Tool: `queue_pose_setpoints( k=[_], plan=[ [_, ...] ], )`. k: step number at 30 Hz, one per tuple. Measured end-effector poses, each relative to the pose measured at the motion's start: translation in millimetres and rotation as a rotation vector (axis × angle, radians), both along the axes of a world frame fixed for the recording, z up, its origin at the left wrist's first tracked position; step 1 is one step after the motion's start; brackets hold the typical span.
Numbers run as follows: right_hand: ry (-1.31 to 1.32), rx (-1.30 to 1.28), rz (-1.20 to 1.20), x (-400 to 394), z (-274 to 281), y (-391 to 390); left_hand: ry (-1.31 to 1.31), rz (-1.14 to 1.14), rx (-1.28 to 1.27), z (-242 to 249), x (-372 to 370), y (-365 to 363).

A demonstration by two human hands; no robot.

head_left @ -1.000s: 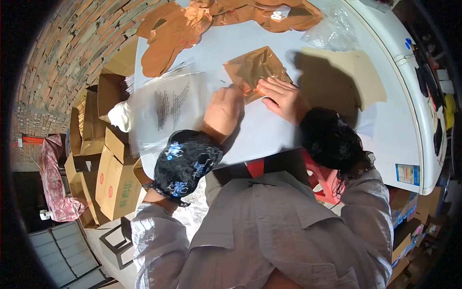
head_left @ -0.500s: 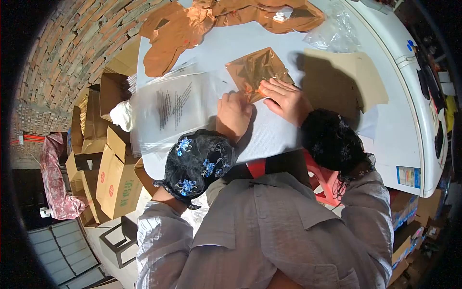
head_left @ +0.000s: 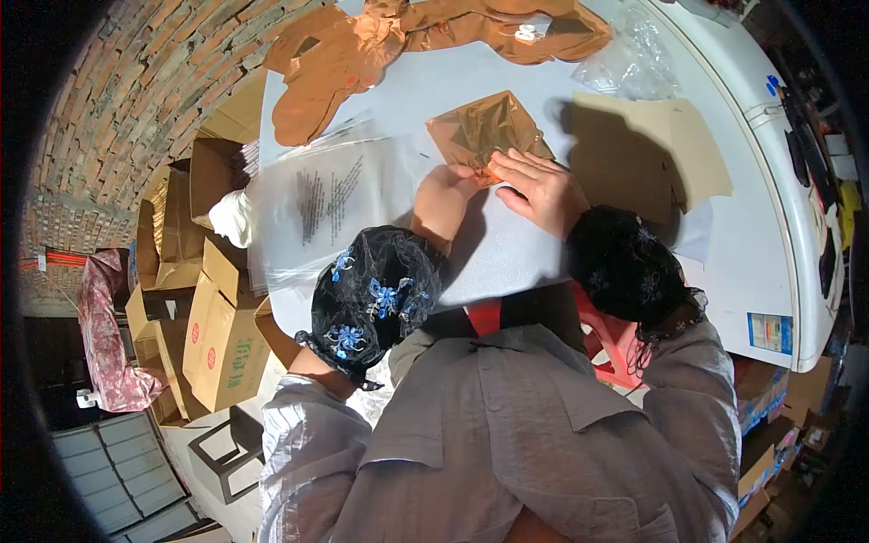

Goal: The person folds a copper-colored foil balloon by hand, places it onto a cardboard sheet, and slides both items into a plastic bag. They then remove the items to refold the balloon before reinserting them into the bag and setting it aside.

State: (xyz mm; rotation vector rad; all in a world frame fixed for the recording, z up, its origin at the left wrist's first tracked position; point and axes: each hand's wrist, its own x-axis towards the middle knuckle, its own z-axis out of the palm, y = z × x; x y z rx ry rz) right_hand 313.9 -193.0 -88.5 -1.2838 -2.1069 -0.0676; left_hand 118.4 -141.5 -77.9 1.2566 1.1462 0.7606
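A copper-coloured foil balloon point(head_left: 484, 127), folded into a rough square, lies on the white table in front of me. My left hand point(head_left: 444, 195) is closed at its near corner, fingertips gripping the foil's edge. My right hand point(head_left: 536, 185) rests flat with fingers stretched out over the lower right side of the foil. Left of my left hand are clear plastic bags point(head_left: 317, 195) with dark printed lines, stacked flat. Black lace sleeve covers with blue flowers ring my left wrist; a black one covers the right.
More flat copper foil balloons point(head_left: 317, 100) spread along the table's far edge, with a small white item point(head_left: 528, 33) on them. Crumpled clear plastic point(head_left: 634, 59) and a brown cardboard sheet point(head_left: 625, 154) lie to the right. Open cartons point(head_left: 222, 335) stand left of the table; a red stool point(head_left: 606, 339) is below.
My left hand has shifted slightly up and right, and its fingers have moved onto the foil's near corner. My right hand stays nearly in place on the foil.
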Motion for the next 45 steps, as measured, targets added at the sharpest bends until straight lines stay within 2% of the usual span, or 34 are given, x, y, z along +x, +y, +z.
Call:
queue_pose_setpoints(
  k=[3,6,12,15,18,23,26,28,29,32,34,35,36,38,39,44,45],
  plan=[
    [0.009,0.004,-0.015,-1,2,-1,-0.115,0.041,-0.132,31,3,-7],
    [0.018,0.03,-0.026,-2,0,2,-0.261,0.059,-0.164,24,8,-2],
    [0.076,0.108,-0.178,-12,-14,6,-0.33,0.055,-0.146,27,21,4],
    [0.006,0.159,-0.276,-20,-5,7,-0.335,0.05,-0.078,24,24,7],
    [-0.031,0.087,-0.381,-24,-1,3,-0.279,0.057,0.028,15,24,15],
    [0.345,-0.04,-0.527,-31,4,1,-0.348,0.16,0.265,18,21,-6],
    [0.552,0.044,-0.475,-24,9,1,-0.343,0.246,0.359,-3,21,1],
    [0.365,0.102,-0.56,3,9,4,-0.34,0.235,0.391,-8,29,7],
    [0.27,0.131,-0.602,21,9,3,-0.228,0.18,0.469,-16,35,20],
    [0.879,0.166,-0.568,67,12,-8,-0.02,-0.059,0.911,-21,83,59],
    [1.334,0.108,-0.472,81,48,-35,0.055,-0.296,1.0,3,122,76],
    [1.565,0.047,-0.402,85,63,-51,0.142,-0.343,1.066,17,141,77],
    [1.631,0.054,-0.401,94,63,-57,0.116,-0.349,1.092,0,163,92],
    [1.764,0.068,-0.404,118,47,-68,0.271,-0.454,1.061,-13,195,109],
    [1.646,-0.001,-0.345,126,47,-81,0.332,-0.48,1.063,-9,202,107],
    [1.892,-0.031,-0.346,133,39,-98,0.64,-0.561,1.095,0,205,100],
    [1.925,-0.047,-0.32,133,35,-98,0.528,-0.601,0.932,1,195,101]
  ],
)
